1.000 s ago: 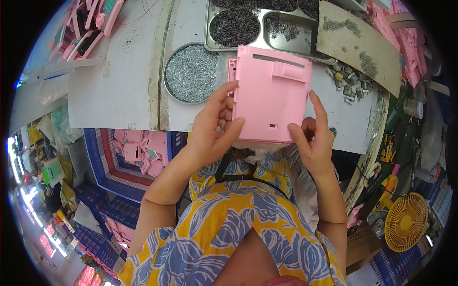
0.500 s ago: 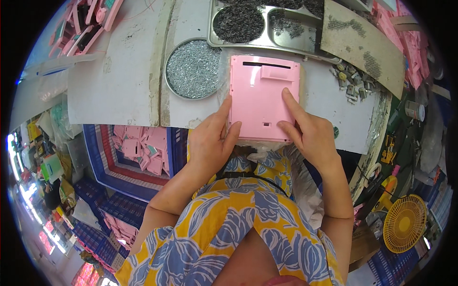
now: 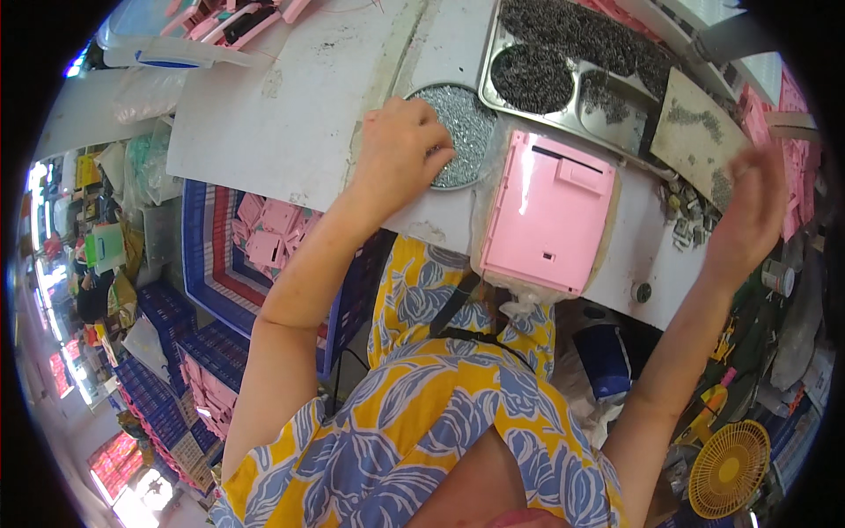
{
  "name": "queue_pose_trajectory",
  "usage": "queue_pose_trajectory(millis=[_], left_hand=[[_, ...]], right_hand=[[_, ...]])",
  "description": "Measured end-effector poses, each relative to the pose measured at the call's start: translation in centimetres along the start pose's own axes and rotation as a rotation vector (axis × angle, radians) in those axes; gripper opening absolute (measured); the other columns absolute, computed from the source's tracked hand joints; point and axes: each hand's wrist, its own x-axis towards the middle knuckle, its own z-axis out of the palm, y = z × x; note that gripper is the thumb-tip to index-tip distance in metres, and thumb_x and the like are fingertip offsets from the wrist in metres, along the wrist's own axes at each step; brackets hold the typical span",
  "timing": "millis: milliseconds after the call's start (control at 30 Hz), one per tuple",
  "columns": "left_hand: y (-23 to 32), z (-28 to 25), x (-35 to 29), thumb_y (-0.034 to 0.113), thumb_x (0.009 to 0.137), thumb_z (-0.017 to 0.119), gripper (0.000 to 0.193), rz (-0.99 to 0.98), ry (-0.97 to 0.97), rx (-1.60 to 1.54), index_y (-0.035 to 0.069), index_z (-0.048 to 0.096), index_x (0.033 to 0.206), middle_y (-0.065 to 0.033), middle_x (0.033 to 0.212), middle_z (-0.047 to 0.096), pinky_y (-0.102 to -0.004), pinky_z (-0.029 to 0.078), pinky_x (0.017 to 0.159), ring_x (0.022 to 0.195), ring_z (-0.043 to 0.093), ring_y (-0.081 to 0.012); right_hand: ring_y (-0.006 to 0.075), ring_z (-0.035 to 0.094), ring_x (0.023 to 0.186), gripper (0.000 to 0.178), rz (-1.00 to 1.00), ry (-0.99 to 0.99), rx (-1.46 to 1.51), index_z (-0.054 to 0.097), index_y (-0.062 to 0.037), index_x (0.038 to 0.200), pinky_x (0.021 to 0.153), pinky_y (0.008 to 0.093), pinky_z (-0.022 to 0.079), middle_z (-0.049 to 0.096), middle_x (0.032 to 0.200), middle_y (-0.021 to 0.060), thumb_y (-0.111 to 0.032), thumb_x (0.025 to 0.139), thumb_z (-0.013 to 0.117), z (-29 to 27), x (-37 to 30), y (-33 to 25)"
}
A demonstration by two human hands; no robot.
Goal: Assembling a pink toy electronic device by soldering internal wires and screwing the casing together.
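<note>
A pink plastic panel (image 3: pixel 547 211) with a dark slot and a small square hole lies on clear plastic film (image 3: pixel 489 194) at the table's front edge; neither hand touches it. My left hand (image 3: pixel 403 154) is over the left side of a round metal dish (image 3: pixel 465 123) full of small silvery screws. Its fingers are curled, with thumb and forefinger close together; whatever they hold is hidden. At the far right, my right hand (image 3: pixel 753 211) is raised near a pale board (image 3: pixel 700 114) bearing small dark pieces. Motion blurs its fingers.
A steel tray (image 3: pixel 576 119) of dark screws stands behind the panel. Small metal parts (image 3: pixel 687 216) lie right of it. A blue crate (image 3: pixel 207 273) with pink pieces stands left below the table. A yellow fan (image 3: pixel 729 469) is at lower right.
Both hands have left the pink panel. My left hand has moved up and left to the screw dish, my right hand far out to the right. The view has shifted and tilted.
</note>
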Motion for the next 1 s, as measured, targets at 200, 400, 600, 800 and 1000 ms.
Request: queue_pose_trajectory(millis=[200,400,600,800,1000], left_hand=[[0.1,1.8,2.0,0.021,0.087,0.069,0.013,0.016,0.055,0.076,0.011,0.065,0.08,-0.0057,0.086,0.059,-0.0433,0.04,0.081,0.09,0.057,-0.0282],[0.3,0.5,2.0,0.02,0.087,0.069,0.012,0.067,-0.042,0.035,0.01,0.065,0.081,-0.004,0.08,0.06,-0.0419,0.04,0.077,0.083,0.06,-0.0273],[8.7,0.4,-0.7,0.011,0.083,0.074,0.008,0.122,-0.047,-0.511,0.012,0.07,0.09,-0.0019,0.086,0.07,-0.0374,0.039,0.077,0.081,0.065,-0.0204],[12.7,2.3,-1.0,0.014,0.083,0.074,0.009,0.142,-0.099,-0.651,0.014,0.069,0.091,0.0,0.08,0.067,-0.038,0.038,0.08,0.073,0.063,-0.0187],[13.0,3.0,-0.4,0.008,0.075,0.079,0.016,0.222,-0.031,-0.615,0.015,0.069,0.086,0.0034,0.074,0.064,-0.0357,0.038,0.078,0.065,0.058,-0.0152]], right_hand=[[0.0176,0.059,0.093,0.045,-0.173,-0.38,0.128,0.048,0.0009,0.131,0.083,0.0319,0.045,0.063,0.1,0.0075,-0.012,0.092,0.066,5.3,11.8,-0.4],[0.0192,0.057,0.085,0.054,0.183,-0.548,0.467,0.044,0.0046,0.131,0.079,0.0347,0.045,0.057,0.092,0.0092,-0.014,0.085,0.064,6.4,8.0,-6.6],[0.0102,0.052,0.063,0.042,0.257,-0.52,1.088,0.045,-0.008,0.135,0.068,0.0305,0.048,0.055,0.07,-0.0018,-0.02,0.097,0.057,3.8,-3.0,-7.3],[0.0083,0.046,0.046,0.035,0.171,-0.493,0.973,0.047,-0.0141,0.115,0.05,0.0257,0.044,0.048,0.056,-0.0075,-0.031,0.094,0.069,2.2,-6.1,-9.6],[0.0098,0.046,0.044,0.035,0.215,-0.432,0.901,0.047,-0.0145,0.109,0.046,0.0257,0.043,0.048,0.055,-0.0062,-0.034,0.093,0.072,2.3,-7.2,-9.4]])
